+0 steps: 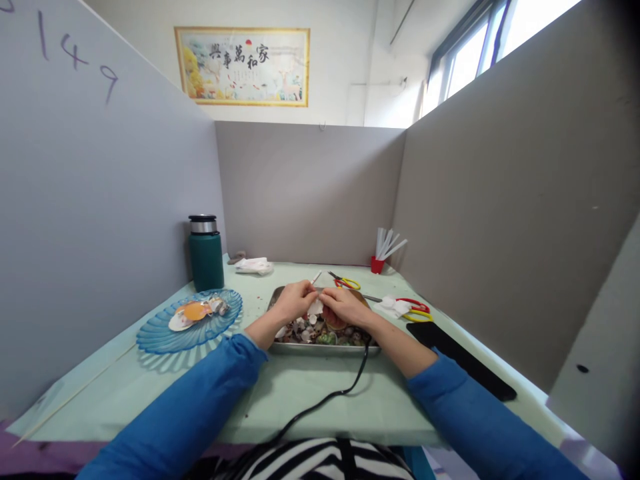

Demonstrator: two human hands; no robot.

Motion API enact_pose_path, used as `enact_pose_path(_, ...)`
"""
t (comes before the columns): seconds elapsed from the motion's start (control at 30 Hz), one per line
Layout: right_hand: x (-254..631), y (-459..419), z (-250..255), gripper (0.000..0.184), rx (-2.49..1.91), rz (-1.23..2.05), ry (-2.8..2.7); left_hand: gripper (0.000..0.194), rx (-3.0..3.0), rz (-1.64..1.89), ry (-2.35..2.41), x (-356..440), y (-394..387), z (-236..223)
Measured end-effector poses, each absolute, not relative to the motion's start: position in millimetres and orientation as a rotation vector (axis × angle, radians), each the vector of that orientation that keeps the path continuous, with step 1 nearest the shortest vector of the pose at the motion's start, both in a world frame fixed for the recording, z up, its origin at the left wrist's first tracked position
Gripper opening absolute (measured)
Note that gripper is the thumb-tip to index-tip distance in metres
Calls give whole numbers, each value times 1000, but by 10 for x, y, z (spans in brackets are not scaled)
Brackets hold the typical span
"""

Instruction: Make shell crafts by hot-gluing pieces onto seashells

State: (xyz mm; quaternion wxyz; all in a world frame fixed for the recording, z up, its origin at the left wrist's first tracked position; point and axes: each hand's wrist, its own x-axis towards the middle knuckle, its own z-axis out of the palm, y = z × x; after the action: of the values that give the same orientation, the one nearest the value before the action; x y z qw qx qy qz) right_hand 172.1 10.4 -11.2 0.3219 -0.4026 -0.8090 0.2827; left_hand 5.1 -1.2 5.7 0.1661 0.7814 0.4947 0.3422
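Note:
Over a metal tray (pixel 320 349) of mixed shells, my two hands come together with their fingers pinched. A thin white shell-like piece (pixel 315 308) shows between the fingertips of my left hand (pixel 296 300) and my right hand (pixel 344 307). Just above the left fingertips, a slim white stick (pixel 316 277) sticks up; whether a hand holds it, I cannot tell. Small shells (pixel 307 329) fill the tray beneath my hands. A black cord (pixel 330 399) runs from the tray's right side toward my lap.
At left, a blue scalloped plate (pixel 150 331) bears orange and white shells (pixel 194 312), near a green bottle (pixel 206 259). Yellow-and-red pliers (pixel 350 283), white tissue (pixel 395 306), more red-and-yellow handles (pixel 417 309), a black phone-like slab (pixel 460 360) and a red cup of white sticks (pixel 377 265) lie right. Partitions enclose the table.

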Motion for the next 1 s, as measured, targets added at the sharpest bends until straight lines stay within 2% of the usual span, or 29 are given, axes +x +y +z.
enact_pose_path(0.4,1715,56,-76,31,-1094,812,-2096,14,2121,921,1339,66,-26,41)
enact_pose_path(0.63,1715,63,-79,33,-1087,753,-2111,19,2070,940,1355,63,-1,33)
enact_pose_path(0.8,1720,75,-80,26,-1063,648,-2134,22,1984,998,1429,51,62,1)
enact_pose_path(1.0,1727,56,-115,23,-1012,716,-2167,23,1987,997,1400,46,59,2)
